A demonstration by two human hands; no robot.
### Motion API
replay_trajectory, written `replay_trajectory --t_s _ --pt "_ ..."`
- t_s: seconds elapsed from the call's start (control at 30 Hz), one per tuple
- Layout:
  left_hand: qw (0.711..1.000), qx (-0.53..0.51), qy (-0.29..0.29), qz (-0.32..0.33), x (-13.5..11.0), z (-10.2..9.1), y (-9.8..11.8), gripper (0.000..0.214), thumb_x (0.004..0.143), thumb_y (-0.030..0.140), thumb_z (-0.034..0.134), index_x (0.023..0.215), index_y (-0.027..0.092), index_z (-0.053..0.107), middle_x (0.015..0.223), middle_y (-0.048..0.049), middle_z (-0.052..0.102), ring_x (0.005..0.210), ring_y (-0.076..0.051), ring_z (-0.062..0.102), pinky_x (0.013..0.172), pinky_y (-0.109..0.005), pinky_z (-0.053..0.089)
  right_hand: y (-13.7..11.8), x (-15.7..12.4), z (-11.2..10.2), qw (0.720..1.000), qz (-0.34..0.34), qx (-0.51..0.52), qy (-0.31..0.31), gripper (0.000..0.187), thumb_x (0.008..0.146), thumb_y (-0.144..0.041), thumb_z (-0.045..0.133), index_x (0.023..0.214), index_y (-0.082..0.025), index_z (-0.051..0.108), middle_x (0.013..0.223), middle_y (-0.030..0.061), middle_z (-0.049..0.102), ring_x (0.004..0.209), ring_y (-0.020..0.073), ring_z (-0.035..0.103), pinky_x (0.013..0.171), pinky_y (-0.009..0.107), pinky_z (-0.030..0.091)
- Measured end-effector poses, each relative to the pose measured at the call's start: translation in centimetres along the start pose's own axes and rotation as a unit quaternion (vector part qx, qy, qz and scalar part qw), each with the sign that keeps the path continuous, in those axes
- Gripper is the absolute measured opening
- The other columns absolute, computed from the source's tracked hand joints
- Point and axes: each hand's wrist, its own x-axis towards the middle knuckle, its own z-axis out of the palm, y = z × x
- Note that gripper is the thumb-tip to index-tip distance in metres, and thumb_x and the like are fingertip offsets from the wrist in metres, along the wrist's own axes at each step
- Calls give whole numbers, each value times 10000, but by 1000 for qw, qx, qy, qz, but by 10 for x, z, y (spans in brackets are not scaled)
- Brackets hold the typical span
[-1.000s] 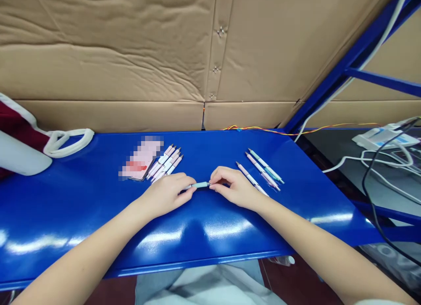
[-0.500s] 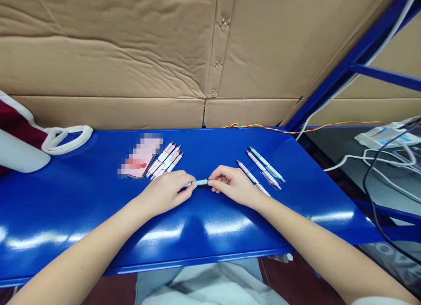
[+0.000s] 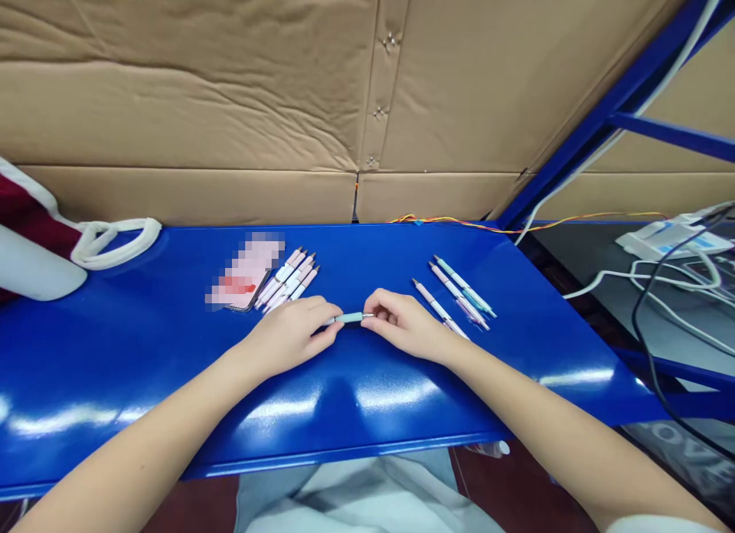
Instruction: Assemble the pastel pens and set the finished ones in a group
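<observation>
A pen with a mint-green grip (image 3: 349, 318) lies sideways between my two hands, just above the blue table. My left hand (image 3: 298, 326) pinches its barrel between thumb and fingers, hiding the rear part. At the other end, my right hand (image 3: 402, 322) has curled fingers, with thumb and forefinger around the silver tip. Left of centre, several pens (image 3: 290, 279) lie side by side, partly behind my left hand. Beyond my right hand lie a pink-and-white pen (image 3: 432, 299), another pink-and-white pen (image 3: 456, 290) and a mint-green pen (image 3: 464, 283).
A phone (image 3: 244, 276), partly pixelated, rests beside the left pens. A white cylindrical object (image 3: 40, 265) and a white strap (image 3: 123, 246) are at the table's left. Cables (image 3: 677, 288) and a blue metal frame (image 3: 579, 135) stand right. A cardboard wall (image 3: 230, 96) rises behind the blue table (image 3: 143, 326).
More of the silver tip shows between the green grip and my right fingers, whose thumb and forefinger have shifted slightly. My left hand stays in place on the pen.
</observation>
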Motion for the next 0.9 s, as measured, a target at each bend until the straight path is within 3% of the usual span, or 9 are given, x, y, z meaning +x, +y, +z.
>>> replay_trajectory --t_s 0.1,0.27,0.37,0.53,0.7,0.9 --pt "1000 3 -2 3 0 0 0 203 907 277 459 983 199 629 871 -24 658 779 -152 616 706 -254 461 0 1 -1 999 -28 -37 -19 252 930 -308 440 774 -175 586 727 12 609 677 129 555 664 253 426" --pt "1000 10 -4 5 0 1 -1 209 907 274 448 973 200 632 855 -25 656 765 -149 615 692 -248 461 -1 0 -2 999 -10 -31 -10 154 877 -297 546 966 -175 574 815 7 623 624 108 535 602 226 412" --pt "1000 10 -4 2 -1 1 -2 211 908 280 454 1000 200 627 883 -27 658 795 -152 621 721 -255 467 -1 0 -2 998 -20 -53 -21 218 934 -268 432 827 -170 595 752 11 615 663 120 551 649 237 412" --pt "1000 6 -3 7 -1 2 -2 196 902 269 466 986 202 630 882 -24 658 795 -155 620 722 -261 466 0 1 -3 996 -45 -74 -25 152 895 -310 523 910 -177 597 793 13 622 701 133 558 670 243 411" --pt "1000 8 8 14 -1 3 -1 193 903 273 474 1000 203 626 887 -22 655 794 -150 620 721 -257 467 1 1 -2 995 -45 -72 -49 286 953 -289 392 778 -172 585 723 10 601 695 133 550 682 248 403" --pt "1000 6 10 16 -1 3 -2 192 901 262 472 991 197 628 870 -24 651 779 -148 618 710 -254 466 -1 0 -2 999 -9 -45 -18 125 884 -288 529 867 -173 573 740 -8 587 639 112 518 625 227 383"
